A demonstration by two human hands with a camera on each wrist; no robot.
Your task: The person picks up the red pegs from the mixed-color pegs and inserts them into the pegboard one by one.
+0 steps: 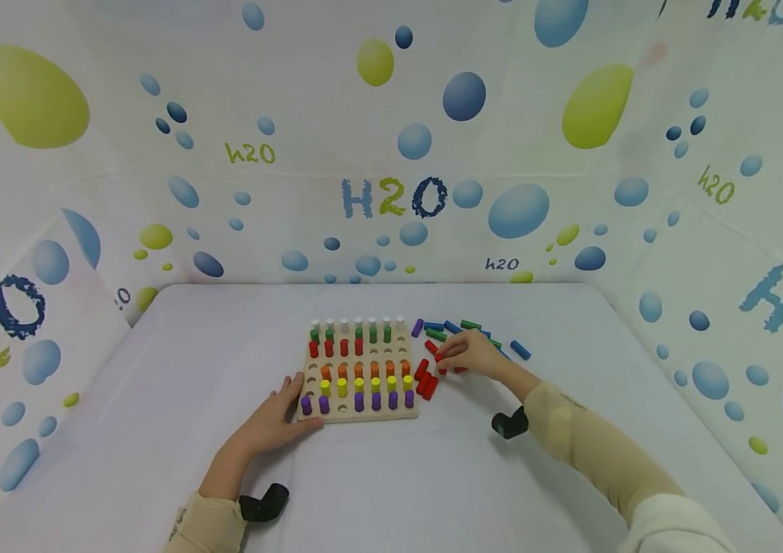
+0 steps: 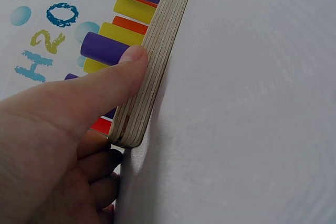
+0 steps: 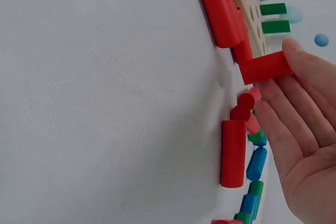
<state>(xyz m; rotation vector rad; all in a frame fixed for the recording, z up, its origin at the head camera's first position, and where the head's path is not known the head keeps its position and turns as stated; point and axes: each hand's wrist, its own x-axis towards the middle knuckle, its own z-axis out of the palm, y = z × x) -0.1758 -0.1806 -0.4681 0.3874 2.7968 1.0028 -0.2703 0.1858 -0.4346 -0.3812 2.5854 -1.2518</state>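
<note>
A wooden pegboard [image 1: 363, 419] stands on the white table with rows of white, green, red, orange, yellow and purple pegs; some holes show bare. My left hand [image 1: 268, 422] grips its near left corner. In the left wrist view the thumb of the left hand [image 2: 68, 114] presses the board's front edge [image 2: 157, 40], the other fingers curled at its side. Right of the board, my right hand [image 1: 472, 353] pinches a red peg [image 3: 265, 67] between thumb and fingertips, raised over loose red pegs. The right wrist view shows this peg tilted, clear of the board.
Loose red pegs [image 1: 429, 387] lie close along the board's right side. Behind the right hand are scattered blue pegs [image 1: 520, 349], green pegs [image 1: 470, 325] and one purple peg [image 1: 417, 328]. A printed cloth [image 1: 308, 215] hangs behind the table.
</note>
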